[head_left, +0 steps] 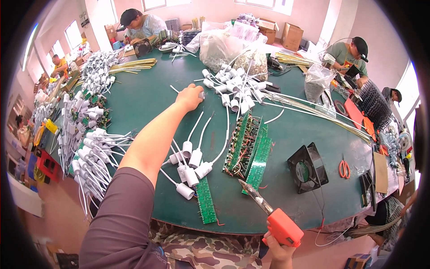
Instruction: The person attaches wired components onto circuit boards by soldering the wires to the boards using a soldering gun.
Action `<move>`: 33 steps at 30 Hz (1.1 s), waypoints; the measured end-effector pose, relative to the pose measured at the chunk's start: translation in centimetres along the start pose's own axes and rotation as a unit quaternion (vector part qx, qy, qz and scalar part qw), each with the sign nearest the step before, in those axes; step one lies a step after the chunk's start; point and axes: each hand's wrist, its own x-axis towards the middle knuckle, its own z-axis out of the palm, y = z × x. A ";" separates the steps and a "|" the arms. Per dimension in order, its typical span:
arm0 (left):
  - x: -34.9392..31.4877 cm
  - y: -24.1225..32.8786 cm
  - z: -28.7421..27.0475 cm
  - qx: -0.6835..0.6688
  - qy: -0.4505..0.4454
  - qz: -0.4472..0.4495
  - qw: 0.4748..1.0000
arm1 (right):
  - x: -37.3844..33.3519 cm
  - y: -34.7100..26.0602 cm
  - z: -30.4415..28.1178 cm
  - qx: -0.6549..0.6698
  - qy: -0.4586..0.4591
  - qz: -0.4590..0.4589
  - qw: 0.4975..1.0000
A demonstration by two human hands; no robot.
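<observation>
My left hand (190, 97) reaches far across the green table, its fingers closed round a white lamp holder (202, 95) whose wire sticks out to the left. My right hand (280, 252) grips the red handle of a soldering iron (285, 227) near the front edge. Its metal tip points up and left, close to several green circuit boards (245, 148) lying side by side. Left of these, a small group of wired lamp holders (191, 175) lies partly over another green circuit board (206, 201). Just right of my left hand is a pile of white lamp holders (237, 87).
A black fan (307, 168) and orange scissors (344, 169) lie to the right. Heaped lamp holders (89, 116) line the left edge. Clear bags (219, 47) and long pale wires (320, 113) are farther back. Co-workers sit at the far left and right.
</observation>
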 end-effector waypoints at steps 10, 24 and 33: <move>-10.3 8.9 -14.1 0.010 0.212 0.363 0.907 | -0.4 0.1 0.0 -0.026 -0.064 -0.080 0.994; -34.7 9.3 -6.9 -0.209 0.080 0.262 0.939 | -2.9 -3.1 1.4 -0.009 0.026 -0.011 1.000; -35.0 8.8 -3.5 -0.166 0.166 0.255 0.938 | -3.2 -3.0 2.4 -0.020 -0.015 0.016 1.000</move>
